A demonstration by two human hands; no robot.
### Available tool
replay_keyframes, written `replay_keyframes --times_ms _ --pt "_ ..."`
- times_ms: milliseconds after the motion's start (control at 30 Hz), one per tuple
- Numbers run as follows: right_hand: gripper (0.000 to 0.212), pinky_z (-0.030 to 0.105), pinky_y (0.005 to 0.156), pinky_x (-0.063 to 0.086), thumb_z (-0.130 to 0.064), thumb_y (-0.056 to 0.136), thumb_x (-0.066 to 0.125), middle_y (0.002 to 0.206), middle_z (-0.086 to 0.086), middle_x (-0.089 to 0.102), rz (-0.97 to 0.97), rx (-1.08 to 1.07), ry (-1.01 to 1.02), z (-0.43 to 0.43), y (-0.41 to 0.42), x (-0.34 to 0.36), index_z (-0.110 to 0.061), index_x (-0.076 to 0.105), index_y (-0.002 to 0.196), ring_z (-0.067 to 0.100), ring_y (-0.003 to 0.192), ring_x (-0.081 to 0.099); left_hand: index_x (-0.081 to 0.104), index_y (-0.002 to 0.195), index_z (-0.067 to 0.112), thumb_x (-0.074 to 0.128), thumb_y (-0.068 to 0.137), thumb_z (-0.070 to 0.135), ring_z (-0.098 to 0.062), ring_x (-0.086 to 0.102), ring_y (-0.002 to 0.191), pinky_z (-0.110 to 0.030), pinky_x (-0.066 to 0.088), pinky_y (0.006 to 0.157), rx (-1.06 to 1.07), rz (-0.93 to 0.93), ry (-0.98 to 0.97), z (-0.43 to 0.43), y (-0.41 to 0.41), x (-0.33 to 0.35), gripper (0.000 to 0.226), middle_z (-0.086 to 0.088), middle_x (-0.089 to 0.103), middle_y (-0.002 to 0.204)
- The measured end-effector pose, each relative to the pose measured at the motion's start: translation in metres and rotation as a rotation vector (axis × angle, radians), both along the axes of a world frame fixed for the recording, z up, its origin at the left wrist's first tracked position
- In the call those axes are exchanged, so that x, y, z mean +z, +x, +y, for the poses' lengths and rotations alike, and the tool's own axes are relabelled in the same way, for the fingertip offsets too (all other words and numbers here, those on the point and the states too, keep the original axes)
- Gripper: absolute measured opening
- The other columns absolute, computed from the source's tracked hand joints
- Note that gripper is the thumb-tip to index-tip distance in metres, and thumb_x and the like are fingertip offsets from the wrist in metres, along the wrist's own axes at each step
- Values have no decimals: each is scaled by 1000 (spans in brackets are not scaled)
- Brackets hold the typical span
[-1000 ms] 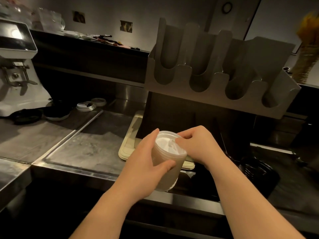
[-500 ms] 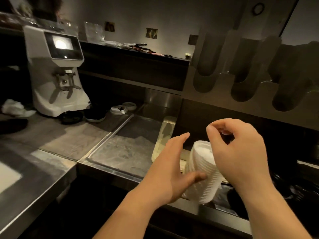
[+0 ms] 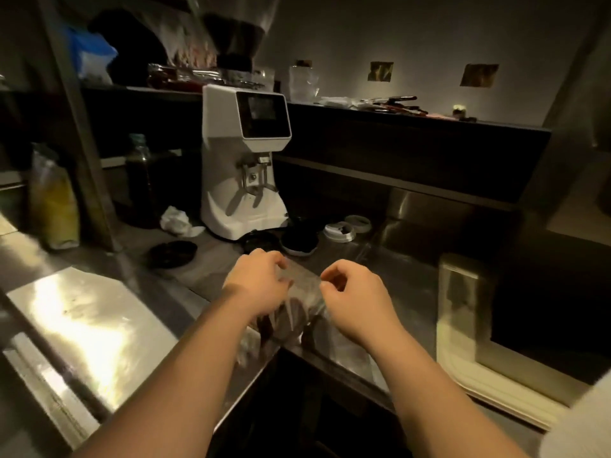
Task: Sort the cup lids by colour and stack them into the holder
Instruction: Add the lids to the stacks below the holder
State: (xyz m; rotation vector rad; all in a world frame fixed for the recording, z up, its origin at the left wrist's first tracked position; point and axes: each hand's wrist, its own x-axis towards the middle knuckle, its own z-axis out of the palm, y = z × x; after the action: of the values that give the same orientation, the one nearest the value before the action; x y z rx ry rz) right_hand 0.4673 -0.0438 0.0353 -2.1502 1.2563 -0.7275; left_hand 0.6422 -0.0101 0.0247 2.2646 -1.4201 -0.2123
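On the steel counter, beside the white grinder, a clear bag apparently holding dark lids is being pinched by both hands, left hand and right hand, fingers curled on its film, probably for opening.

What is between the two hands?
In the head view, a clear plastic wrapper stretches between the left hand and the right hand; both pinch it over the steel counter.
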Motion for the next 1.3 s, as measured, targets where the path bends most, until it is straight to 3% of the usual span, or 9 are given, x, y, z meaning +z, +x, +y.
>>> replay_keyframes --times_ms 200,333,433,567,767,867,1033,1167,1300 --pt "34 35 93 49 -26 95 60 133 -2 55 132 -2 17 -72 73 -24 -28 58 129 21 120 53 44 145 31 54 95 30 -30 29 142 -50 37 111 86 -18 -53 -46 45 -24 51 3 37 154" --pt "46 36 105 42 -19 95 60 150 1 38 185 -62 23 -113 99 -32 -27 52 140 26 133 45 26 154 28 46 100 25 -33 2 153 -61 17 117 70 -79 87 -68 52 -39 58 3 23 163" --pt "48 37 109 44 -16 92 64 152 1 37 209 -48 48 -136 119 -39 -29 57 137 28 133 46 36 147 27 49 99 28 -35 16 149 -63 17 115 79 -174 141 -73 53 -44 49 -1 42 151" --pt "34 36 98 52 -14 93 62 132 5 61 246 -85 98 -153 138 -43 -27 67 124 28 117 60 59 116 31 55 93 26 -29 38 126 -58 27 109 155 -262 81 -73 55 -43 24 5 59 116" --pt "11 29 80 44 -20 101 58 111 3 65 -273 -191 232 -123 109 -32 -25 61 110 18 95 59 60 97 21 55 98 27 -26 52 98 -45 43 88 267 -57 -396 -71 57 -36 8 4 58 90" --pt "29 32 80 48 -38 99 60 114 5 68 -519 -193 346 -90 74 -17 -18 62 120 20 100 65 53 87 15 55 100 28 -23 53 77 -39 44 67 218 163 -667 -71 39 -27 19 1 54 77" --pt "16 42 90 59 -27 103 55 98 3 77 -864 -172 461 -19 -11 7 -18 69 106 24 98 72 49 83 8 51 103 31 -14 45 64 -38 38 61 7 351 -864 -59 -28 10 31 0 48 70" --pt "18 41 92 59 -26 104 53 102 2 77 -1027 -223 431 19 -71 23 -19 68 110 21 98 73 45 78 4 49 104 32 -6 36 52 -18 33 50 -177 580 -936 -35 -104 43 39 2 39 63" --pt "17 40 93 58 -30 103 53 95 -5 77 -1120 -274 382 53 -114 37 -24 69 107 17 94 73 46 76 7 52 103 32 -8 36 60 -21 35 58 -250 870 -979 1 -162 64 38 4 39 64"
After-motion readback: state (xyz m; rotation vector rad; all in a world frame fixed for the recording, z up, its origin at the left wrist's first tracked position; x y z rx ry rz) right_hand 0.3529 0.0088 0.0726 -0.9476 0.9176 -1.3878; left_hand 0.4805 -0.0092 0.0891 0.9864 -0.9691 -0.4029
